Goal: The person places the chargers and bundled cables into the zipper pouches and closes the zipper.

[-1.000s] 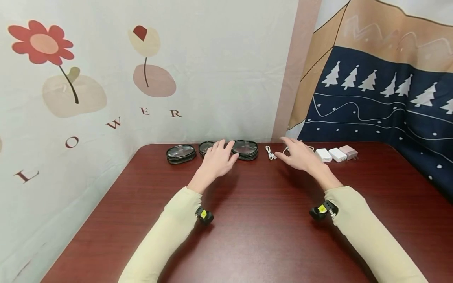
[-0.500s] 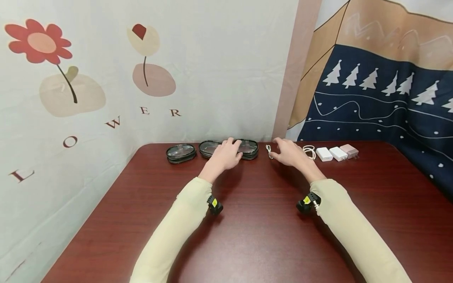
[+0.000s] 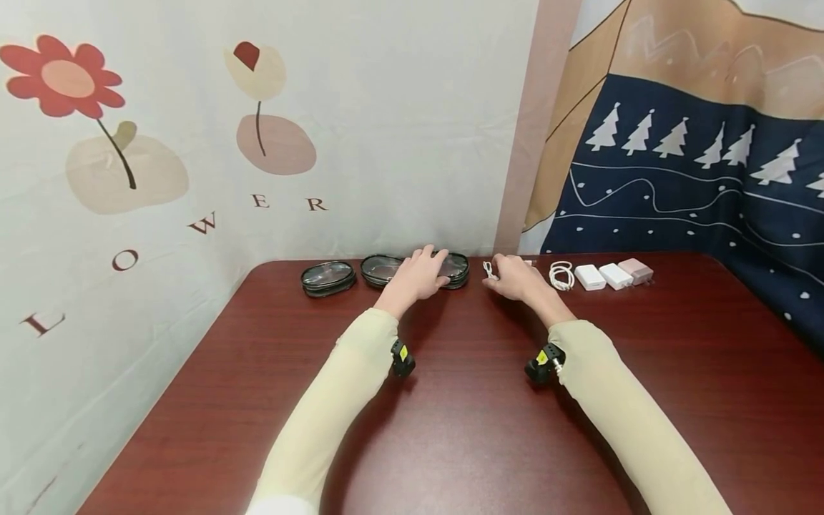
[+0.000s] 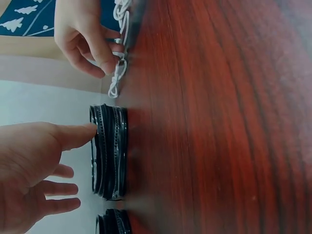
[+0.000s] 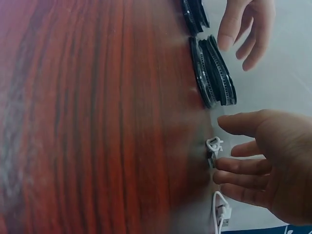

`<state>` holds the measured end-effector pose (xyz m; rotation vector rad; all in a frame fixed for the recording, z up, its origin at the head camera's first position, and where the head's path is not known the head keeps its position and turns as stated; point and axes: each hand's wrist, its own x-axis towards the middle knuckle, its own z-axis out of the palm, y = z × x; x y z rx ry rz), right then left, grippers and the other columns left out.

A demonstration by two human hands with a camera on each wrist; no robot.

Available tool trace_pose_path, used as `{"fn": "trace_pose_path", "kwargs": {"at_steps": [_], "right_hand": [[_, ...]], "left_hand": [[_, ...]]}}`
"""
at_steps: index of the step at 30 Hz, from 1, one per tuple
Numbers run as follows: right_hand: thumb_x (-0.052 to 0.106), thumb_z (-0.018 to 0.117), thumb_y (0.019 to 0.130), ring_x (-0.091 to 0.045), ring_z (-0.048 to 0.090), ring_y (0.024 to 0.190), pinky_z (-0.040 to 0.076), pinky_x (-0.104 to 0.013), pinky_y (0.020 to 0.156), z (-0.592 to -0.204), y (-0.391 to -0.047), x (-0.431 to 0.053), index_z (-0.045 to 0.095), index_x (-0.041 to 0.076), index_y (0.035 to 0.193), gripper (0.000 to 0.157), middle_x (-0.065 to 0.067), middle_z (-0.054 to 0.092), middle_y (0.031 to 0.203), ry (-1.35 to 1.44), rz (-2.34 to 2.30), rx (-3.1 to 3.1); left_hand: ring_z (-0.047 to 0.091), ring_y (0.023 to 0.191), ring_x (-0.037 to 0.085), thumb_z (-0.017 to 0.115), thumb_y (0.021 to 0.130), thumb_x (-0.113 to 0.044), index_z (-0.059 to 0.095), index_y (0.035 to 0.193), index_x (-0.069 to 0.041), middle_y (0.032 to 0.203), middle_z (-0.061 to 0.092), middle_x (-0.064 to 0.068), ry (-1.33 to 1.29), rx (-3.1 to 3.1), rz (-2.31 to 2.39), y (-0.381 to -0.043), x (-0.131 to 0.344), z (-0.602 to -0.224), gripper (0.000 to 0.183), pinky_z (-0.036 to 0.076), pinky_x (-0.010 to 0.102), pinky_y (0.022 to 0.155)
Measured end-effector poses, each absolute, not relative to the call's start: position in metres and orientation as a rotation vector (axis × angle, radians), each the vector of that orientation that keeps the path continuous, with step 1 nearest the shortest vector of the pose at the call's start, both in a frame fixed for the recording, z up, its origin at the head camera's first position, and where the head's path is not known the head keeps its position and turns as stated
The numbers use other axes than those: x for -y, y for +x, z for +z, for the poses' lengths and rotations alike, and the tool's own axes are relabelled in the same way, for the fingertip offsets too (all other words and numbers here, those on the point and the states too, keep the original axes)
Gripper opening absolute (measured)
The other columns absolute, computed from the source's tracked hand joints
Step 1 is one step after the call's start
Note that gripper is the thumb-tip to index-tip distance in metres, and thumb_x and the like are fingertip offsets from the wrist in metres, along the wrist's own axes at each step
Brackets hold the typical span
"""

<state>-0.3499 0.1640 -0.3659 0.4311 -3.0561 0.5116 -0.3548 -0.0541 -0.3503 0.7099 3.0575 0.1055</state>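
Three oval pouches with clear tops and black zipped sides line the table's back edge: the left pouch [image 3: 328, 277], the middle pouch [image 3: 380, 267] and the right pouch [image 3: 459, 267]. My left hand [image 3: 420, 276] hovers by the right pouch, partly covering it, fingers loosely spread. In the left wrist view its thumb tip overlaps that pouch's [image 4: 111, 156] upper rim. Above a small bundled white cable [image 3: 488, 270] is my right hand [image 3: 513, 277]. The right wrist view shows its fingers apart, their tips right beside the bundled cable [image 5: 213, 145], not curled round it.
Right of the right hand lie a coiled white cable [image 3: 561, 275], two white charger plugs [image 3: 590, 277] and a pink charger plug [image 3: 636, 271]. A patterned cloth backdrop [image 3: 412, 143] rises just behind the dark red wooden table [image 3: 470, 429].
My left hand has moved right, from the middle pouch to the right pouch. The right hand has moved left and lower over the bundled cable, uncovering the coiled cable.
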Motion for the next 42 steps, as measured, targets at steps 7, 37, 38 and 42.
{"fn": "trace_pose_path", "kwargs": {"at_steps": [7, 37, 38, 42], "right_hand": [[0.026, 0.066, 0.097, -0.037, 0.064, 0.094, 0.052, -0.053, 0.08, -0.371, -0.355, -0.161, 0.06, -0.005, 0.108, 0.034, -0.021, 0.064, 0.1, 0.35, 0.473, 3.062], [0.015, 0.067, 0.086, -0.014, 0.034, 0.061, 0.031, -0.027, 0.058, -0.367, -0.358, -0.166, 0.041, 0.015, 0.056, 0.04, 0.005, 0.031, 0.057, 0.453, 0.467, 3.211], [0.015, 0.067, 0.085, -0.014, 0.033, 0.059, 0.03, -0.027, 0.057, -0.367, -0.358, -0.166, 0.04, 0.016, 0.055, 0.041, 0.005, 0.03, 0.056, 0.454, 0.473, 3.216], [0.018, 0.068, 0.084, -0.011, 0.029, 0.052, 0.029, -0.026, 0.053, -0.367, -0.356, -0.168, 0.038, 0.017, 0.052, 0.044, 0.007, 0.027, 0.052, 0.45, 0.487, 3.229]], "left_hand": [[0.026, 0.148, 0.035, 0.06, 0.1, -0.043, 0.026, 0.16, -0.015, 0.164, 0.024, 0.015, 0.7, -3.03, 0.081, -0.366, 0.054, -0.354, 0.075, 0.033, 0.051, 0.115], [0.036, 0.142, 0.032, 0.072, 0.09, -0.051, 0.037, 0.155, -0.008, 0.155, 0.036, 0.016, 0.649, -2.929, 0.259, -0.38, 0.062, -0.357, 0.085, 0.037, 0.044, 0.114], [0.037, 0.142, 0.031, 0.071, 0.09, -0.052, 0.037, 0.155, -0.008, 0.155, 0.037, 0.016, 0.647, -2.926, 0.266, -0.379, 0.062, -0.357, 0.085, 0.036, 0.044, 0.114], [0.042, 0.139, 0.034, 0.065, 0.091, -0.058, 0.037, 0.155, -0.007, 0.154, 0.036, 0.017, 0.627, -2.893, 0.322, -0.376, 0.063, -0.355, 0.087, 0.038, 0.045, 0.113]]}}
